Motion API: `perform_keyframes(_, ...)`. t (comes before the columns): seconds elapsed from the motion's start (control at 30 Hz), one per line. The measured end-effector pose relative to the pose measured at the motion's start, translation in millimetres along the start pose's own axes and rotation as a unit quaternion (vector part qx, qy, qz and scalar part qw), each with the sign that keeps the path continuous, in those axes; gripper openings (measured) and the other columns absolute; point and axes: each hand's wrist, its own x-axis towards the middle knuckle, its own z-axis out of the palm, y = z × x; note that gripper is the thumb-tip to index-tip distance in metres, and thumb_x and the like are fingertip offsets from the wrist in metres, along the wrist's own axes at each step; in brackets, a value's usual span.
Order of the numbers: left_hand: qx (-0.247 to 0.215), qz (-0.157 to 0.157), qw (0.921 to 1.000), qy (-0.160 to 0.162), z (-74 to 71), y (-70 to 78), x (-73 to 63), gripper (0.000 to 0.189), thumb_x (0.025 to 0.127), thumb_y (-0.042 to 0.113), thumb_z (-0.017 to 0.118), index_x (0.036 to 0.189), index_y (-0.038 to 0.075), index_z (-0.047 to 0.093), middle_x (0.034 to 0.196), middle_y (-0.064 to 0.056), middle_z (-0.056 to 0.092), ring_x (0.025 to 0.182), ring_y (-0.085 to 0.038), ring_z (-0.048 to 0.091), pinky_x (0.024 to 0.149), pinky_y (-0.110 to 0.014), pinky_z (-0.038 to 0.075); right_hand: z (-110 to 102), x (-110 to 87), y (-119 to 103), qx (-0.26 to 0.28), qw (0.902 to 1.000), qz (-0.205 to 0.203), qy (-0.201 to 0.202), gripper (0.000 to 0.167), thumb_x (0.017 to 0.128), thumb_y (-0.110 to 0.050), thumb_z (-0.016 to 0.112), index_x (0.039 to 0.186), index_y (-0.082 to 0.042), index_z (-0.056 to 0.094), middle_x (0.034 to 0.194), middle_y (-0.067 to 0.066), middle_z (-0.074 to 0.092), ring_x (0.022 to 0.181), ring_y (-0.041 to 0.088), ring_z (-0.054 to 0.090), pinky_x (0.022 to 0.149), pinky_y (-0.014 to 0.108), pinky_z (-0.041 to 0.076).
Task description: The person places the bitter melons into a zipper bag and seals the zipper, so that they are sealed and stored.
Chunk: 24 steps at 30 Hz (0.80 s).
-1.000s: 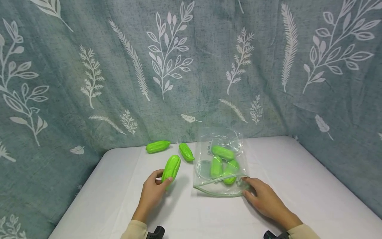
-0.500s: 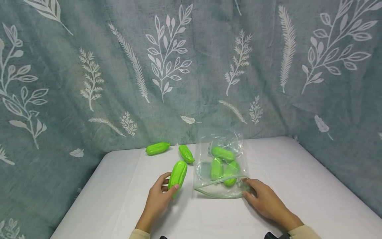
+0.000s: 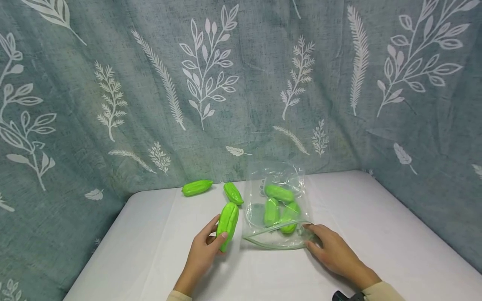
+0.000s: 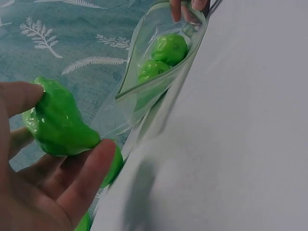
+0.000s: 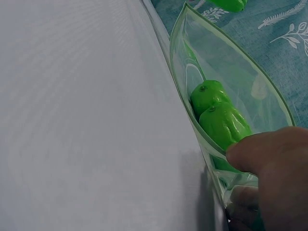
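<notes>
My left hand holds a glossy, bright green toy vegetable, long and ridged like a cucumber, raised over the table left of the bag. In the left wrist view, the thumb and fingers curl round this vegetable, its tapered end near a fingertip. A clear zip bag lies flat, its mouth facing me and parted. Inside are three similar green vegetables. My right hand grips the right corner of the bag's mouth between thumb and fingers. Seen from the right wrist, the thumb overlaps the bag's edge.
Two more green vegetables lie at the back of the white table: one near the rear edge, another beside the bag. A teal curtain with white leaf prints hangs behind the table and along both sides.
My left hand has carried the green vegetable rightward, closer to the bag's mouth. The right hand keeps its hold on the bag's corner. The head view has shifted slightly.
</notes>
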Motion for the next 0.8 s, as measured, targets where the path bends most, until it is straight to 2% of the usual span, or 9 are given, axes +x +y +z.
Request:
perform_keyframes(0.17, -0.017, -0.002, 0.9997, -0.018, 1.3, 1.3, -1.2, 0.06, 0.098, 0.031, 0.066, 0.152, 0.016, 0.044, 0.124, -0.019, 0.061, 0.092, -0.024, 0.066, 0.063, -0.035, 0.06, -0.6, 0.2, -1.5, -0.001, 1.0, -0.003, -0.001, 0.047, 0.093, -0.023, 0.072, 0.135, -0.006, 0.06, 0.129, 0.011, 0.064, 0.122, 0.035, 0.058, 0.101, 0.055, 0.045)
perform_keyframes(0.33, -0.014, 0.007, 0.9992, -0.037, 4.1, 2.8, -1.1, 0.061, 0.098, 0.032, 0.066, 0.152, 0.015, 0.044, 0.122, -0.018, 0.061, 0.089, -0.024, 0.066, 0.063, -0.034, 0.06, -1.2, 0.9, -1.1, -0.003, 1.0, -0.002, 0.003, 0.047, 0.092, -0.022, 0.072, 0.135, -0.006, 0.06, 0.128, 0.011, 0.064, 0.122, 0.034, 0.058, 0.101, 0.054, 0.045)
perform_keyframes(0.63, -0.01, 0.013, 0.9988, -0.047, 7.1, 4.4, -3.5, 0.059, 0.097, 0.031, 0.067, 0.15, 0.016, 0.047, 0.121, -0.017, 0.062, 0.085, -0.023, 0.066, 0.063, -0.033, 0.059, 0.4, -0.4, -0.1, -0.001, 1.0, -0.006, 0.002, 0.046, 0.092, -0.021, 0.072, 0.134, -0.006, 0.061, 0.129, 0.011, 0.064, 0.123, 0.034, 0.058, 0.102, 0.054, 0.044)
perform_keyframes(0.8, -0.006, 0.016, 0.9983, -0.056, 9.6, 6.1, -5.8, 0.059, 0.097, 0.033, 0.068, 0.15, 0.018, 0.048, 0.123, -0.016, 0.063, 0.09, -0.021, 0.067, 0.066, -0.031, 0.058, -0.7, -0.2, -1.1, -0.003, 0.9999, -0.009, 0.004, 0.046, 0.093, -0.022, 0.072, 0.134, -0.006, 0.061, 0.128, 0.01, 0.064, 0.122, 0.034, 0.058, 0.101, 0.054, 0.045)
